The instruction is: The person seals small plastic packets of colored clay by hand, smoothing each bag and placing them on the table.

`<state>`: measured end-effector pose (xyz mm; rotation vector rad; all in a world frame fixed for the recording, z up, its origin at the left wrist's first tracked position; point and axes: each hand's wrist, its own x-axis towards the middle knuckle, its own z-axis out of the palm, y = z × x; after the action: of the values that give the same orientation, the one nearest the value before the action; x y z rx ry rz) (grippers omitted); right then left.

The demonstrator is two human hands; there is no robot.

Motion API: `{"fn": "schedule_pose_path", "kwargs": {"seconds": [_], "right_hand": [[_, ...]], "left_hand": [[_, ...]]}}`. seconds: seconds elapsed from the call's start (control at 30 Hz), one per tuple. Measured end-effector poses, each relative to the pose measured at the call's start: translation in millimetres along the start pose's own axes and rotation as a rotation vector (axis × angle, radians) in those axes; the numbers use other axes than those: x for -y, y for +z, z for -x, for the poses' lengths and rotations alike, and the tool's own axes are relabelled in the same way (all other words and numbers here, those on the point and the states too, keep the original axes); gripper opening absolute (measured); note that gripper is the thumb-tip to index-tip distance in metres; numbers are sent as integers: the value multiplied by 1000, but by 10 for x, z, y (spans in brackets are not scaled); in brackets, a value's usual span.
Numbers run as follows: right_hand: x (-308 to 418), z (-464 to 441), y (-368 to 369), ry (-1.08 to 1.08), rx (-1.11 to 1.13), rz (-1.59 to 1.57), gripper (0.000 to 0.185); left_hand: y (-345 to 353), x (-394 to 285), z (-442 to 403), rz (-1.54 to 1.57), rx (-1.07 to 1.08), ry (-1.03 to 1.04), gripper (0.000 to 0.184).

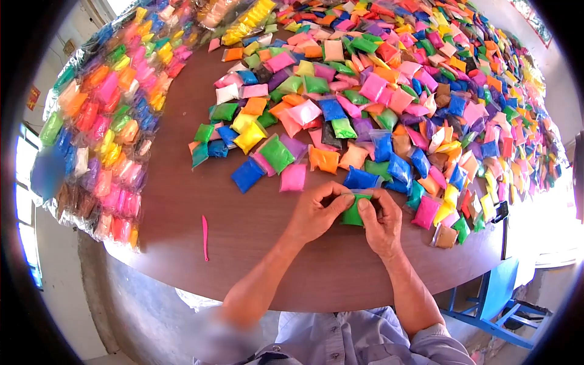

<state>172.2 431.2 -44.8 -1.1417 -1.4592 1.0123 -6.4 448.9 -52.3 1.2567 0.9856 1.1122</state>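
Note:
Between my two hands, close to the table's front edge, is a small green packet (351, 215) in clear plastic. My left hand (317, 210) pinches its upper left edge with thumb and fingers. On the other side, my right hand (383, 220) grips the upper right edge, its thumb lying over the front. A blue packet (361, 177) lies just beyond my fingertips. To the left of my left hand, a pink plastic knife-shaped tool (205, 238) rests alone on the brown table (176, 201).
A large heap of colourful packets (389, 91) spreads over the table's back and right. Bundled packets in clear wrap (103, 146) stretch along the left side. A small black object (500, 212) sits at the right edge. Below right stands a blue metal-framed stool (496, 298).

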Motion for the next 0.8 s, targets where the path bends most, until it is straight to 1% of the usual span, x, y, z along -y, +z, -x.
{"fn": "schedule_pose_path", "kwargs": {"seconds": [0.07,0.1,0.3,0.37,0.47,0.57,0.6,0.67,0.8], "right_hand": [[27,6,13,94,-27,-170,11],[24,7,7,95,-27,-170,11],[-52,11,-7,62,-40,-144,8],[-57,1,-7,2,-34,-13,5],[-89,3,41,-1,-56,-60,4],[46,-4,-9,57,-28,16,5],[41,-10,-9,52,-38,6,5],[1,-16,-4,-56,-70,27,6],[-31,-20,-14,-92,-104,-2,7]], "left_hand": [[-5,9,-1,4,-7,31,11],[-8,-7,5,-10,-4,17,10],[43,-85,8,-5,-6,27,12],[20,-66,11,-29,-3,35,11],[-5,-48,15,-79,22,-6,9],[22,-37,26,-65,-12,48,8],[22,-46,37,-70,-12,32,9],[37,-73,43,-87,-3,20,9],[106,-81,43,-108,22,36,12]]}}
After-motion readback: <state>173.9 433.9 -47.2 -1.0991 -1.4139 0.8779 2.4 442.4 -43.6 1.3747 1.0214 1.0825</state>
